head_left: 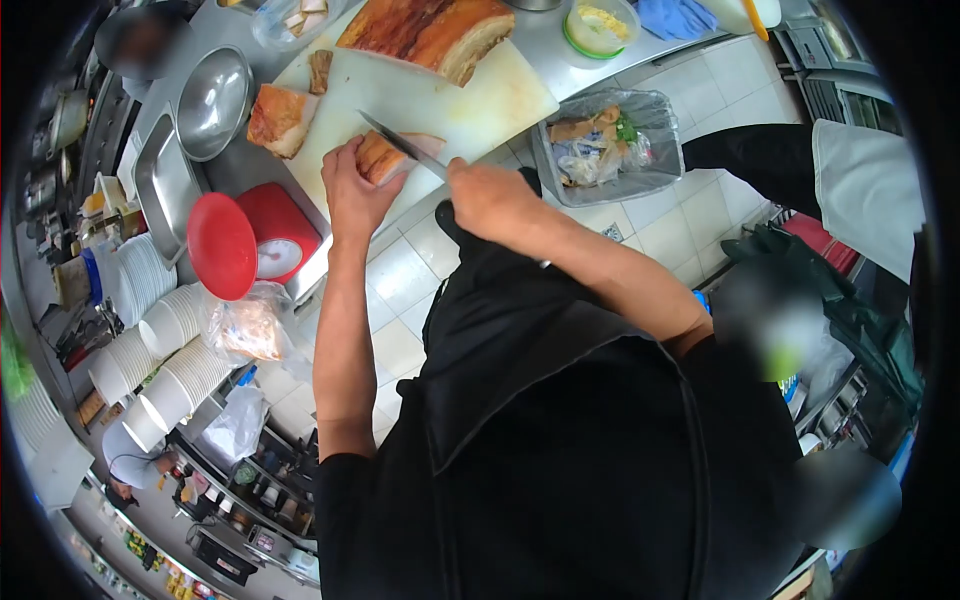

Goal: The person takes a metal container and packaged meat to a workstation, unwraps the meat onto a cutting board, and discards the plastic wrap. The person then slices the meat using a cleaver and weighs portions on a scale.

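My right hand point(492, 203) is wrapped around the handle of a knife point(402, 144). Its blade points up and left and lies against a piece of roast pork point(378, 158) on the white cutting board point(480, 112). My left hand point(357, 196) grips that piece from its left and near side, fingers close to the blade. Higher on the board rests a large slab of roast pork point(415, 32) with browned skin. Another chunk of pork point(280, 119) and a narrow pork strip point(320, 71) sit at the board's left.
Left of the board stand a red scale point(280, 238), a steel bowl point(213, 104) and a steel tray point(165, 190). A lined waste bin point(660, 150) is just right of the board. Stacked white bowls point(185, 385) are lower left. Other people stand nearby at the edges.
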`<state>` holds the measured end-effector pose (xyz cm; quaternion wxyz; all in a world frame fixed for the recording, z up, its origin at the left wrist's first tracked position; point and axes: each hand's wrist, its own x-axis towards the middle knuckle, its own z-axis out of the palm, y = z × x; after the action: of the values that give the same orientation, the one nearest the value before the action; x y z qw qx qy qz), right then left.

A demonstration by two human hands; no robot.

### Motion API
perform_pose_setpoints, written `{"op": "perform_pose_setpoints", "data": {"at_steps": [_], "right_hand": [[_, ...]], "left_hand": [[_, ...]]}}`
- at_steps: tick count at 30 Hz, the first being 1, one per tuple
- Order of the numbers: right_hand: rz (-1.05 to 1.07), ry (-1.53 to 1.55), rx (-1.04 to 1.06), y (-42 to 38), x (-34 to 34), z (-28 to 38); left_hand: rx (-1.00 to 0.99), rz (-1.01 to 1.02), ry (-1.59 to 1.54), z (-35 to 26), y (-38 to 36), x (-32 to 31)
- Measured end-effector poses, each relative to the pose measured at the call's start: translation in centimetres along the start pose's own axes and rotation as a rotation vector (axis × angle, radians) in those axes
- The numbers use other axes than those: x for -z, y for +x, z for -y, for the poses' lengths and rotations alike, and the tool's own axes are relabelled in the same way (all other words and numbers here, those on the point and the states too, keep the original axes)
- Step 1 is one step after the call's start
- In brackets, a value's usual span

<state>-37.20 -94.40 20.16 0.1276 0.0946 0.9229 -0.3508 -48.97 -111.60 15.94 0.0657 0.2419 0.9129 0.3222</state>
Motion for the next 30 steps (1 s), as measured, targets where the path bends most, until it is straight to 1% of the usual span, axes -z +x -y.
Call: {"op": "perform_pose_setpoints", "data": {"at_steps": [1, 2, 4, 5, 6, 7, 8, 9, 10, 12, 13, 16, 18, 20, 21, 22, 24, 25, 27, 28, 30], "right_hand": [[0.053, 0.010, -0.031, 0.6, 0.5, -1.1], [0.106, 0.020, -0.060, 0.9, 0.9, -2.2], [0.047, 0.064, -0.036, 0.5, 1.4, -3.2], [-0.009, 0.042, -0.021, 0.1, 1.7, -2.9], [-0.059, 0.024, -0.006, -0.4, 1.9, -2.5], [-0.106, 0.068, 0.018, -0.8, 2.2, -1.9], [-0.101, 0.068, 0.036, -1.1, 2.4, -1.3], [-0.099, 0.082, 0.028, -1.4, 2.4, -0.7], [-0.097, 0.093, 0.020, -1.5, 2.5, -0.3], [-0.072, 0.058, 0.053, -1.4, 1.6, -0.6], [-0.056, 0.028, 0.067, -1.3, 1.0, -0.8], [-0.007, -0.020, 0.048, -0.8, -0.2, -1.4], [0.011, -0.024, 0.039, -0.5, 0.0, -1.5], [0.028, -0.024, 0.022, -0.4, 0.3, -1.6], [0.037, -0.033, 0.017, -0.3, 0.4, -1.6], [0.046, -0.041, 0.015, -0.2, 0.5, -1.6], [0.054, -0.038, 0.015, 0.0, 0.4, -1.7], [0.061, -0.033, 0.009, 0.0, 0.5, -1.7], [0.052, -0.029, 0.018, -0.2, 0.6, -1.4], [0.044, -0.028, 0.029, -0.4, 0.8, -1.2], [0.030, -0.011, 0.035, -1.0, 1.2, -0.4]], "left_hand": [[-0.014, -0.007, -0.129, 0.4, -0.1, 0.3], [-0.028, -0.013, -0.123, 1.2, -0.5, 0.6], [-0.065, -0.078, -0.298, 3.6, -1.8, 0.7], [-0.027, -0.109, -0.414, 4.2, -2.4, 0.5], [-0.024, -0.114, -0.401, 5.0, -3.1, 0.6], [0.012, -0.134, -0.388, 4.5, -3.6, 1.0], [0.049, -0.158, -0.378, 4.0, -4.1, 1.4], [0.013, -0.153, -0.103, 3.7, -4.4, 2.2], [0.022, -0.169, -0.098, 4.0, -4.7, 2.5], [-0.009, -0.115, -0.004, 4.7, -5.3, 3.1], [-0.042, -0.161, -0.021, 4.8, -5.3, 3.0], [-0.013, -0.217, -0.108, 4.5, -4.9, 2.2], [-0.033, -0.252, -0.064, 4.0, -4.5, 2.0], [0.279, -0.159, -0.734, 3.5, -4.5, 1.7], [0.317, -0.118, -0.894, 3.7, -4.4, 1.9], [0.316, -0.121, -0.895, 3.1, -4.2, 2.1], [0.253, -0.134, -0.960, 1.9, -3.9, 2.6], [0.253, -0.132, -0.958, 2.1, -3.7, 2.4], [0.076, -0.227, -0.431, 2.7, -2.9, 1.4], [0.070, -0.218, -0.434, 2.2, -2.8, 1.2], [0.061, -0.183, -0.101, 1.3, -2.6, 0.3]]}}
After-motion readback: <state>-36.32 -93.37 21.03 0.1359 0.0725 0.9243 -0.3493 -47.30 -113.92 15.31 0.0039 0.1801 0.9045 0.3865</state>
